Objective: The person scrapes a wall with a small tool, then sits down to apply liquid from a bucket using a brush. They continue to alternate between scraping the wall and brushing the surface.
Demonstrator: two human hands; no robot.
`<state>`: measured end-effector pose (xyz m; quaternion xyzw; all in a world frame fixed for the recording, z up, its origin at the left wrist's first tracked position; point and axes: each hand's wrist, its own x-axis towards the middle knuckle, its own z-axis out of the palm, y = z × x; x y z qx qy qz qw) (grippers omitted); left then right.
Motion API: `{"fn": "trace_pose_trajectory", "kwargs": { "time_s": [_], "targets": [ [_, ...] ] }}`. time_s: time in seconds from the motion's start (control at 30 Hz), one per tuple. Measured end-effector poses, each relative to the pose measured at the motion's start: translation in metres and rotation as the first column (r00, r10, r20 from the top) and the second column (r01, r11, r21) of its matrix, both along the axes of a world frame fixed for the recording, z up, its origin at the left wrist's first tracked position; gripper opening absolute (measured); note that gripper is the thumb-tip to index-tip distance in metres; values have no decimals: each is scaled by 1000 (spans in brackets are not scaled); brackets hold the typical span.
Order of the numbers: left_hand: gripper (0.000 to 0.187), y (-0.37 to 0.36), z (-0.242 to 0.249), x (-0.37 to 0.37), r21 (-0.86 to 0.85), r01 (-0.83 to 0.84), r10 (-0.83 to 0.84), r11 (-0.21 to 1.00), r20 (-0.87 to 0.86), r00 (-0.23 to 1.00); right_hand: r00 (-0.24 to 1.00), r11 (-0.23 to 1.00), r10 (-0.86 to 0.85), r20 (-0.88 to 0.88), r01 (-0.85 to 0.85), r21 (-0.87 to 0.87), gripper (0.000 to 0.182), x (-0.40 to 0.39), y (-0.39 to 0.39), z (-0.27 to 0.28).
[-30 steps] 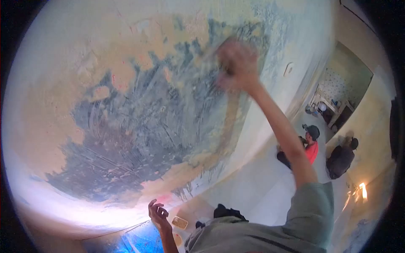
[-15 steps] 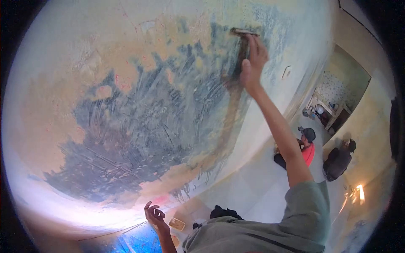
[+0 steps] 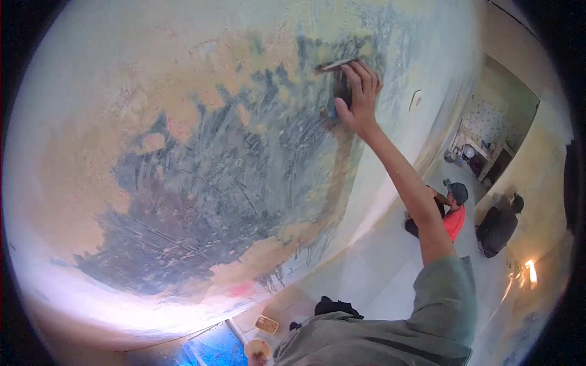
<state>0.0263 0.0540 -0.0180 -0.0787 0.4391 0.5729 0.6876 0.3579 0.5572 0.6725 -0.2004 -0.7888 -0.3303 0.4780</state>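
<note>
My right hand (image 3: 363, 97) is raised against the wall, fingers curled around a thin, straight-edged flat tool (image 3: 337, 65). The tool lies across the wall, and my palm hides most of it, so its exact kind does not show. Beneath and around it spreads a dark blue-grey, streaked patch (image 3: 207, 183) on the cream and tan wall (image 3: 67, 165). A brownish wet-looking streak (image 3: 336, 177) runs down below my right hand. My left hand is out of sight, past the lower edge near a cream bucket (image 3: 256, 349).
A rectangular tub (image 3: 266, 324) and a blue sheet (image 3: 213, 348) lie on the floor by the wall. Two people crouch at the right, one in a red top (image 3: 452, 224), one in dark clothes (image 3: 497, 229). A wall fitting (image 3: 415, 100) sits right of my hand.
My right hand and the flat tool have moved slightly down and left along the wall. The left hand, earlier visible with bent fingers, has dropped out of view.
</note>
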Motion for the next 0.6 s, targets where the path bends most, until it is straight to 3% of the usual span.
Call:
{"fn": "trace_pose_trajectory", "kwargs": {
  "time_s": [0.1, 0.17, 0.2, 0.3, 0.33, 0.37, 0.43, 0.47, 0.57, 0.6],
  "targets": [
    [46, 7, -10, -6, -13, 23, -24, 1000, -93, 995, 989, 985, 128, 77, -136, 103, 44, -11, 5, -13],
    [46, -8, 4, -19, -55, 57, -65, 997, -171, 983, 902, 925, -28, 430, -140, 353, 57, 3, 16, -11],
    [46, -24, 8, -23, -84, 71, -87, 994, -205, 975, 999, 997, -32, 28, 30, 64, 64, 15, 24, 2],
    [46, -42, 5, -4, -122, 70, -101, 990, -278, 955, 999, 999, 43, -8, -43, 28, 65, -5, 10, -15],
    [46, -41, 3, 0, -126, 66, -102, 990, -307, 946, 906, 991, 137, 401, -123, -60, 62, -15, -25, -9],
    [46, -45, 2, 5, -140, 71, -115, 988, -333, 936, 906, 990, 138, 400, -124, -59, 62, -18, -17, -9],
    [47, -63, 5, 15, -188, 109, -174, 976, -373, 912, 918, 955, -99, 384, -21, 296, 62, -10, 2, -11],
    [47, -65, 7, 21, -205, 127, -200, 970, -392, 898, 990, 994, -103, 95, 100, 37, 61, -1, 2, -7],
    [47, -59, 17, 21, -245, 139, -242, 960, -470, 849, 999, 998, -33, 2, 33, -45, 53, -22, -20, -38],
    [47, -53, 22, 16, -258, 135, -252, 957, -499, 829, 950, 986, 135, 283, -157, 60, 52, -24, -26, -47]
  ]
}}
